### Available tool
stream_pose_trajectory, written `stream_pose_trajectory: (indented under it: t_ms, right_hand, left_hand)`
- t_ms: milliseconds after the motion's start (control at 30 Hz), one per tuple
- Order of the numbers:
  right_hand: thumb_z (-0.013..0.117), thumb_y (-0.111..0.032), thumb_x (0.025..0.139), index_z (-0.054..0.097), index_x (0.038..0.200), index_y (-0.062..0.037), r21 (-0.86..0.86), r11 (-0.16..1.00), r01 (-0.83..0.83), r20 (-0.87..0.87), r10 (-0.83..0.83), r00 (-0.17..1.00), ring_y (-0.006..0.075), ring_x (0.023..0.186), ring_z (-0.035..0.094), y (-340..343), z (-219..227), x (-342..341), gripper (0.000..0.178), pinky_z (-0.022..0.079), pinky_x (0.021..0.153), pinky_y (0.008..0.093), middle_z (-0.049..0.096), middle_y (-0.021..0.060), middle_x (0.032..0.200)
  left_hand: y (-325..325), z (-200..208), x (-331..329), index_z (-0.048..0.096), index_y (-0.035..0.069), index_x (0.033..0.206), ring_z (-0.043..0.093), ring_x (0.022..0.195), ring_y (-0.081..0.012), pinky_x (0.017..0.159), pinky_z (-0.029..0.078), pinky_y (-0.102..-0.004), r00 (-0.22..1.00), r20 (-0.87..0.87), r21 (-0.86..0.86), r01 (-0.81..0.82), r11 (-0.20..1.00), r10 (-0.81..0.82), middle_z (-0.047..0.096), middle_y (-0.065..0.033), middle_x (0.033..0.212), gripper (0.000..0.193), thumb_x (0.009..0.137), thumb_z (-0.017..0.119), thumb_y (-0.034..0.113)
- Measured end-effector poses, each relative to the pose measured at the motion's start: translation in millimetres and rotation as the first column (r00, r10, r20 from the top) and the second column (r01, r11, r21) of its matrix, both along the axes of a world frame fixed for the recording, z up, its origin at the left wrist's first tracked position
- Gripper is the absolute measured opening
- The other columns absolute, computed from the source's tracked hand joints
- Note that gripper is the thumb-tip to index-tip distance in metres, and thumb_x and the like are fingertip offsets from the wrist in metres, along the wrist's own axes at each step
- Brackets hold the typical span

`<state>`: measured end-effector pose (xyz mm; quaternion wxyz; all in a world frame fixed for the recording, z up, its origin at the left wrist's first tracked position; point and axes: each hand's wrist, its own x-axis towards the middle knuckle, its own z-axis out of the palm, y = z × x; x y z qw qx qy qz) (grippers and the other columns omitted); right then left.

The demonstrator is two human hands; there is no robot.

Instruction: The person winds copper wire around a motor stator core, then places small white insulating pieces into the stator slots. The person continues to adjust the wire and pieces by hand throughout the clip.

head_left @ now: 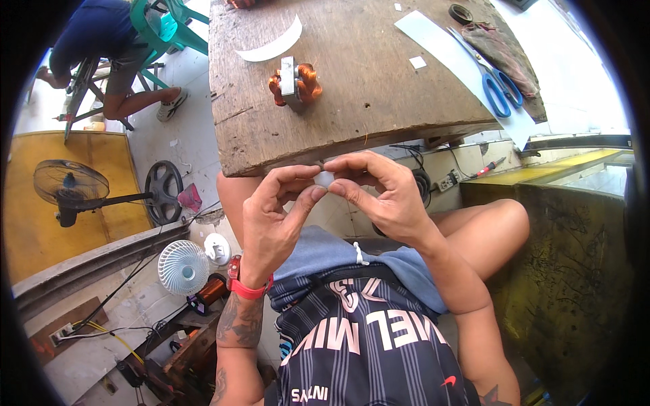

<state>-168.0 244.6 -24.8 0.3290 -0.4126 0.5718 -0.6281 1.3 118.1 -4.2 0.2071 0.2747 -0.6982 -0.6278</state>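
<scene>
At frame centre, left hand [271,213] and right hand [382,196] pinch one small white paper piece [326,178] between fingertips, steadying it below the worn wooden tabletop [352,115] edge.

A copper-wound coil [295,81] is seen at the upper middle on a wooden table [379,115]. Blue-handled scissors [497,84] are placed at the upper right. A standing fan [71,186] is seen at the left.
</scene>
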Motion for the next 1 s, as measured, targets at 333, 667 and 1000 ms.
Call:
stream_pose_trajectory:
  t_ms: [333, 667, 1000]
  right_hand:
    - [0.081, -0.005, 0.095, 0.074, 0.112, 0.0007, -0.083, 0.992, 0.091, -0.201, -0.106, 0.974, 0.0188, 0.099, 0.075, 0.0, -0.4, 2.2, 0.019, 0.061, 0.088, 0.0324, 0.075, 0.0110, 0.108]
    - [0.082, -0.003, 0.093, 0.076, 0.112, -0.0014, -0.139, 0.986, 0.089, -0.325, -0.131, 0.937, 0.0216, 0.096, 0.074, -0.1, -5.1, 0.0, 0.020, 0.060, 0.082, 0.0330, 0.075, 0.0111, 0.106]
    - [0.081, -0.011, 0.096, 0.077, 0.113, -0.0006, -0.089, 0.994, 0.068, -0.236, -0.088, 0.968, 0.0237, 0.096, 0.076, 1.9, -6.0, 1.4, 0.021, 0.060, 0.083, 0.0338, 0.078, 0.0132, 0.105]
  left_hand:
    - [-1.1, -1.1, -3.6, 0.072, -0.004, 0.122, 0.075, 0.103, -0.0154, 0.092, 0.060, -0.0293, 1.000, -0.019, -0.130, 0.011, 0.991, -0.014, 0.078, -0.0107, 0.114, 0.024, 0.099, 0.077, 0.000]
    - [-1.8, 8.4, -6.4, 0.072, -0.005, 0.122, 0.071, 0.097, -0.0126, 0.089, 0.057, -0.0282, 0.998, 0.063, 0.169, 0.014, 0.985, -0.025, 0.077, -0.0067, 0.107, 0.023, 0.101, 0.076, 0.004]
    - [2.5, 10.5, 2.6, 0.077, 0.002, 0.117, 0.073, 0.087, -0.0174, 0.078, 0.058, -0.0292, 0.990, 0.136, -0.393, 0.029, 0.919, 0.027, 0.078, -0.0113, 0.101, 0.022, 0.097, 0.081, 0.010]
